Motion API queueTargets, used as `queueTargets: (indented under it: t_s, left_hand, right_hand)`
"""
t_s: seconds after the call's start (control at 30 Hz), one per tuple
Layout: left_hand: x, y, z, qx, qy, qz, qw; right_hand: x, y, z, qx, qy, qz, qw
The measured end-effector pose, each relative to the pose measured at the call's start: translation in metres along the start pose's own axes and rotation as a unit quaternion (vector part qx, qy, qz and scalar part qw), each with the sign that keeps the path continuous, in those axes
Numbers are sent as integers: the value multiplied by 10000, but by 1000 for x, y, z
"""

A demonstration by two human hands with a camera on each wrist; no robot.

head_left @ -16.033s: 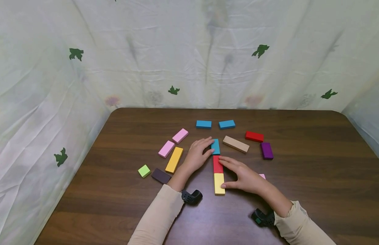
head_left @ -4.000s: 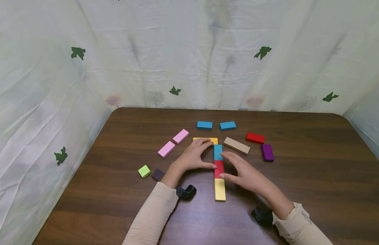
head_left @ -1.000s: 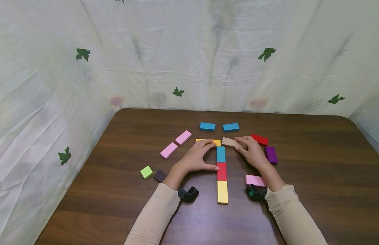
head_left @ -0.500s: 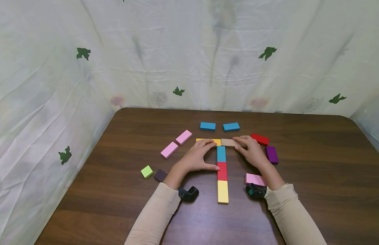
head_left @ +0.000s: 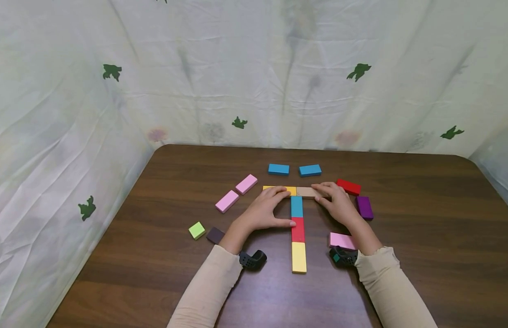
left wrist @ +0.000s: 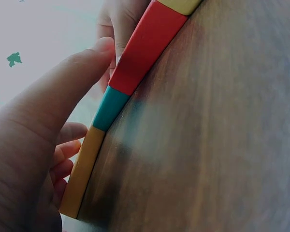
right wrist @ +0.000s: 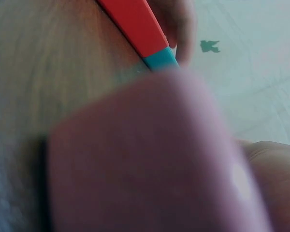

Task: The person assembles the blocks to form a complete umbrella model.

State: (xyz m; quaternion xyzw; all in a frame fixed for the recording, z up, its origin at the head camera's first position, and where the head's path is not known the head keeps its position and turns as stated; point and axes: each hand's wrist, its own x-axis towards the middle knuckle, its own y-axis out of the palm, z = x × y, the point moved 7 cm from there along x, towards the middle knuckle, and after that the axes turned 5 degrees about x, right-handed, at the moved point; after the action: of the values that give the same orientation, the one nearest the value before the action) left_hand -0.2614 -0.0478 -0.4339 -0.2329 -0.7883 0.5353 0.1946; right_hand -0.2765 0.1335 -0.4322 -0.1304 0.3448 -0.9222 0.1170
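A column of flat wooden blocks runs toward me: teal (head_left: pixel 296 207), red (head_left: pixel 298 231) and pale yellow (head_left: pixel 299 257), end to end. Across its far end lie an orange block (head_left: pixel 293 191) and a beige block (head_left: pixel 305 192), meeting end to end in a T shape. My left hand (head_left: pixel 262 212) rests its fingers on the orange block, with the thumb at the red block's left edge. Thumb and fingers of my right hand (head_left: pixel 340 205) pinch the right part of the beige block, partly hiding it. A blurred pink block (right wrist: pixel 145 159) fills the right wrist view.
Two blue blocks (head_left: pixel 279 169) lie beyond the T. Left are two pink blocks (head_left: pixel 227 201), a lime cube (head_left: pixel 197 230) and a dark block (head_left: pixel 214 235). Right are a loose red block (head_left: pixel 349 187) and a purple block (head_left: pixel 364 207). A patterned cloth (head_left: pixel 221 82) hangs behind the table.
The orange block went from the left to the column's far end. My right hand left the column, took the slanted beige block and straightened it against the orange one. My left hand stays nearly still lately.
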Motion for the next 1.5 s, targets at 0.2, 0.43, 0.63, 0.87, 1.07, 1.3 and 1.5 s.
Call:
queueTargets:
  t_s: [0.2, 0.43, 0.63, 0.87, 1.07, 1.3, 1.5]
  left_hand:
    - [2, 2, -5, 356, -98, 3, 9993]
    - [4, 6, -10, 681, -254, -47, 9973]
    - [5, 7, -11, 724, -300, -39, 9969]
    - [4, 8, -11, 696, -324, -5, 9970]
    - [4, 8, -11, 689, -317, -4, 9971]
    - [5, 6, -12, 695, -313, -3, 9971]
    - [5, 6, -12, 717, -336, 29, 9969]
  right_hand:
    - [0, 0, 0, -18, 24, 16, 10000]
    - [-1, 0, 0, -30, 27, 18, 10000]
    - [0, 0, -1, -21, 104, 31, 9999]
    - [0, -1, 1, 121, 78, -25, 9999]
    - [1, -7, 5, 358, 276, -251, 9987]
    - [-1, -17, 18, 716, 433, -365, 9958]
    - [-7, -28, 32, 848, 420, -419, 9946]
